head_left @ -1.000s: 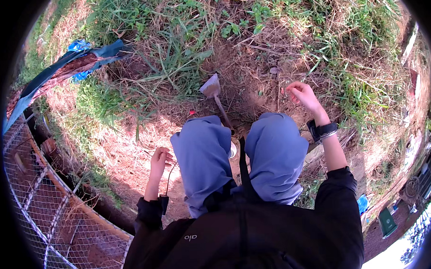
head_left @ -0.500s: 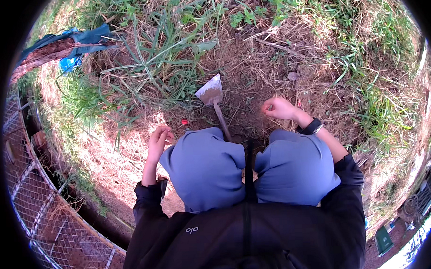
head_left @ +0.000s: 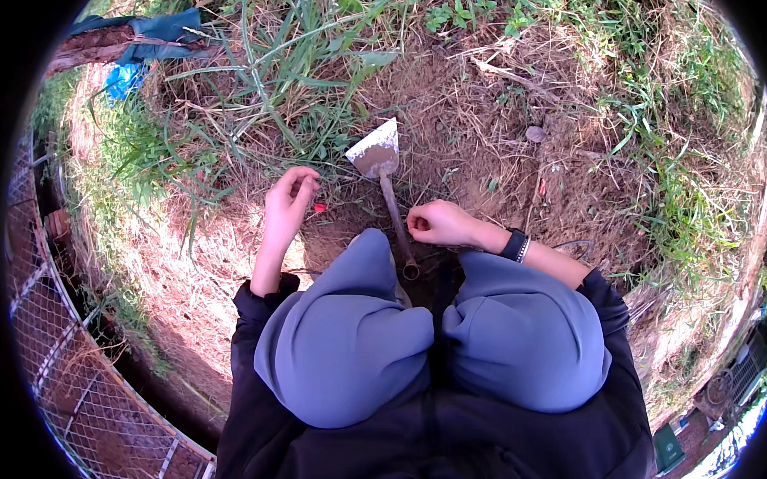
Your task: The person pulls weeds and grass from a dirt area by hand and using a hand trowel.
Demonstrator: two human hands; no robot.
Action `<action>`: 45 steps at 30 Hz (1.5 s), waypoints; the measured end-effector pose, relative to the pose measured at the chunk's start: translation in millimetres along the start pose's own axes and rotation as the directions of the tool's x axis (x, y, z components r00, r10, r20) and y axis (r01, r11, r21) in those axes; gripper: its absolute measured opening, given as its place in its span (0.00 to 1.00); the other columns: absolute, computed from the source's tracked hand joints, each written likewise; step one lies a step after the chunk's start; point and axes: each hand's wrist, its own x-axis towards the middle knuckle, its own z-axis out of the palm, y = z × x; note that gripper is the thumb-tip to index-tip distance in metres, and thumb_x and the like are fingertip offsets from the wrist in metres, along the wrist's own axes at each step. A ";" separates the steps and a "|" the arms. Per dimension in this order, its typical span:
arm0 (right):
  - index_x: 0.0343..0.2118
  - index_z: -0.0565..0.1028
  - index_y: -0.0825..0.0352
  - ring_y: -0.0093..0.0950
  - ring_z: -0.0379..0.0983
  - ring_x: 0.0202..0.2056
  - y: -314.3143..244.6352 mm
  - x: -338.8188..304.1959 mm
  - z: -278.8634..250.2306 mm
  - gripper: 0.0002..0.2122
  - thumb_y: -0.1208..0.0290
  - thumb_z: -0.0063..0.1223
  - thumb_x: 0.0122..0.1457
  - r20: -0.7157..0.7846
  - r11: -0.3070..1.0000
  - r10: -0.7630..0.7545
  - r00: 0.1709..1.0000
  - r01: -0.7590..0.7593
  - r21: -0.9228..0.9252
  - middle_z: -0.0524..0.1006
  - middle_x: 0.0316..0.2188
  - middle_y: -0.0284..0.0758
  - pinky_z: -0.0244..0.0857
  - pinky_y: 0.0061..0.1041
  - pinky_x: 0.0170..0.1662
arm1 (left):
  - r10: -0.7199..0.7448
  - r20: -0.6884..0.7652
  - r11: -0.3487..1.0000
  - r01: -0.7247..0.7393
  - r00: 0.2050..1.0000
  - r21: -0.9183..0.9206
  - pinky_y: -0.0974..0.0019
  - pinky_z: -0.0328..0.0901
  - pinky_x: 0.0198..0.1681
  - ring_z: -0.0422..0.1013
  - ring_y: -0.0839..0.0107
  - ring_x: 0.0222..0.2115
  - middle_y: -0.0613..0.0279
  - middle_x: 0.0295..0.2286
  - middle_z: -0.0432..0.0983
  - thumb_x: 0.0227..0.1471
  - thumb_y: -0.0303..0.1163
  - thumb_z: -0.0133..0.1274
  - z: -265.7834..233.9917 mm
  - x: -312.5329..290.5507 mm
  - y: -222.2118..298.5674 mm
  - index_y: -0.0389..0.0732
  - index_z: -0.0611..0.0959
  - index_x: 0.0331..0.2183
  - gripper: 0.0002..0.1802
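The shovel (head_left: 390, 197) lies near-to-far, beside the closer, curled right hand (head_left: 442, 223), contents unclear, right of the loosely open left hand (head_left: 289, 200)

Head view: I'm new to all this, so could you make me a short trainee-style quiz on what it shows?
1. Which hand is closer to the shaft of the tool?
2. True or false: the left hand is nearer the red scrap than the other hand is.
3. The blade points: A, toward the trousers; B, away from the trousers.

Key: 1. The right hand. 2. True. 3. B.
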 end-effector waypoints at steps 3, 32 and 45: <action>0.24 0.76 0.62 0.32 0.74 0.23 -41.7 6.8 -21.2 0.07 0.65 0.52 0.47 -0.007 0.988 -0.139 0.990 0.138 -0.069 0.76 0.19 0.33 0.66 0.31 0.27 | 0.073 0.052 0.997 -0.075 0.996 0.031 0.76 0.64 0.29 0.69 0.81 0.24 0.65 0.23 0.74 0.53 0.26 0.46 13.7 24.8 32.4 0.37 0.77 0.34 0.07; 0.09 0.68 0.67 0.40 0.65 0.14 -246.9 -14.8 -75.3 0.11 0.71 0.49 0.43 -0.063 0.658 -0.749 0.659 0.752 0.034 0.66 0.08 0.38 0.56 0.35 0.18 | -0.127 0.262 0.949 0.195 0.957 -0.250 0.78 0.71 0.26 0.72 0.79 0.24 0.65 0.26 0.75 0.55 0.36 0.44 81.9 293.6 183.6 0.36 0.76 0.34 0.13; 0.18 0.66 0.65 0.36 0.65 0.15 -221.4 -29.0 -56.2 0.12 0.67 0.49 0.55 -0.198 0.678 -0.697 0.689 0.723 0.132 0.66 0.11 0.36 0.55 0.32 0.18 | 0.094 0.472 0.963 -0.201 0.877 0.181 0.77 0.68 0.27 0.68 0.83 0.23 0.71 0.26 0.71 0.57 0.38 0.42 76.0 240.0 194.4 0.43 0.77 0.38 0.13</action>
